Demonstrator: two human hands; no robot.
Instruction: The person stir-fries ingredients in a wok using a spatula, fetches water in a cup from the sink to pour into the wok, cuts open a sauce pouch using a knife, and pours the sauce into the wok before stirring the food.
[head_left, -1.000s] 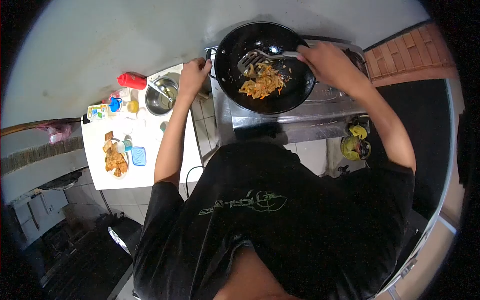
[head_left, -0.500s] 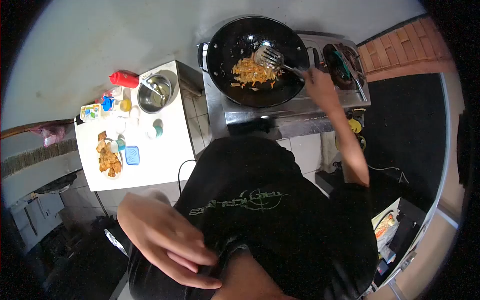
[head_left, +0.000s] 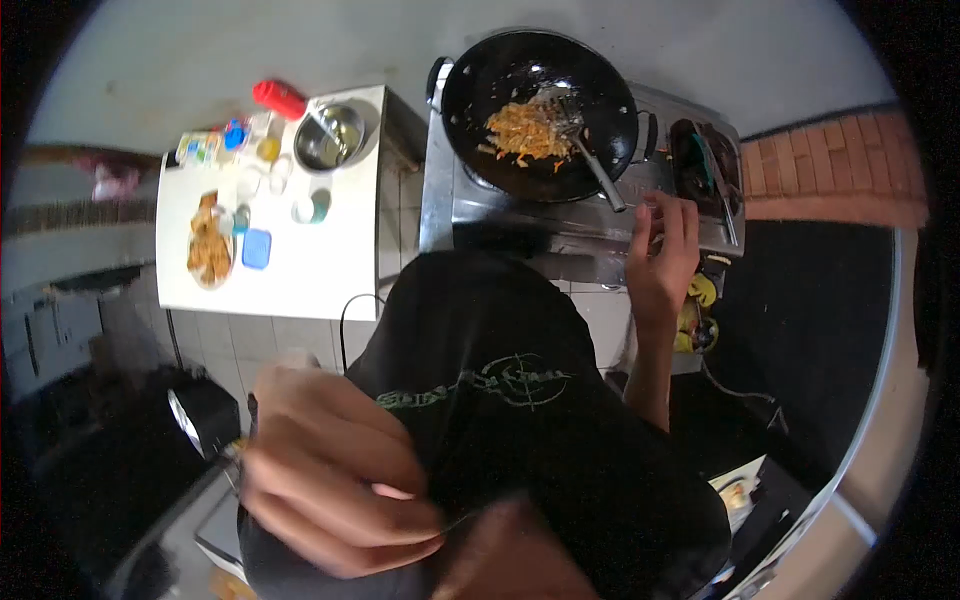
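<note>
A black two-handled wok (head_left: 560, 70) sits on the stove, holding shredded, orange-flecked food (head_left: 527, 132). The slotted spatula (head_left: 598, 172) rests in it, head in the food and handle over the near rim. My right hand (head_left: 664, 255) is beside the handle's end, fingers apart and holding nothing. Close to the camera, my left hand (head_left: 335, 465) is at the collar of the black T-shirt (head_left: 470, 440). Its fingers are curled together and slightly blurred; whatever they pinch, if anything, is hidden.
On the white table (head_left: 330, 275) at left are a steel bowl (head_left: 330, 140), a red bottle (head_left: 279, 98), a plate of fried pieces (head_left: 210, 250), a blue lid (head_left: 256, 249) and several small containers. Right of the wok is a dark tray (head_left: 700, 165) with utensils.
My right hand has let go of the spatula and drawn back from the wok. The spatula now leans on the rim. My left hand stays near the collar, fingers more curled. The view has shifted.
</note>
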